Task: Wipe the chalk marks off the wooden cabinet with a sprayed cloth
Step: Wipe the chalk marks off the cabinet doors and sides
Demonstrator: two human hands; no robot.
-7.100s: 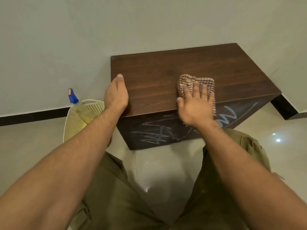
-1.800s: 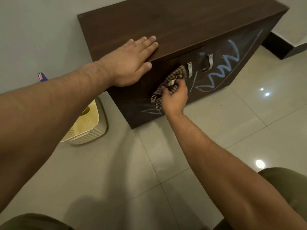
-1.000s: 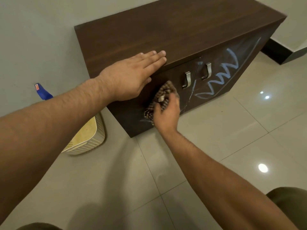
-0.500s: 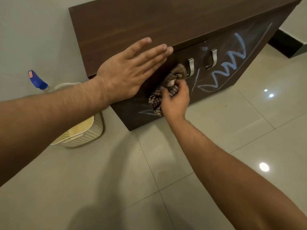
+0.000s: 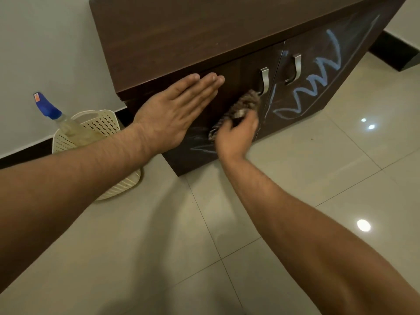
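Note:
The dark wooden cabinet [image 5: 181,30] stands against the wall, its two doors facing me. My right hand [image 5: 236,135] grips a bunched checked cloth [image 5: 241,108] and presses it on the left door, just below that door's metal handle [image 5: 263,80]. A bold blue-white chalk zigzag [image 5: 316,85] covers the right door. Fainter chalk lines [image 5: 202,150] show low on the left door, beside my right wrist. My left hand [image 5: 175,112] is flat and empty, fingers straight, hovering by the cabinet's front upper edge.
A cream perforated plastic basket [image 5: 102,126] sits on the floor left of the cabinet, with a blue-topped spray bottle [image 5: 50,110] leaning in it. Glossy beige floor tiles [image 5: 295,178] spread in front. A dark skirting [image 5: 391,51] runs at the right.
My right hand has rubbed the cloth over the left door, and much of its chalk is gone. My left hand has lifted off the cabinet top and now hovers at the front edge.

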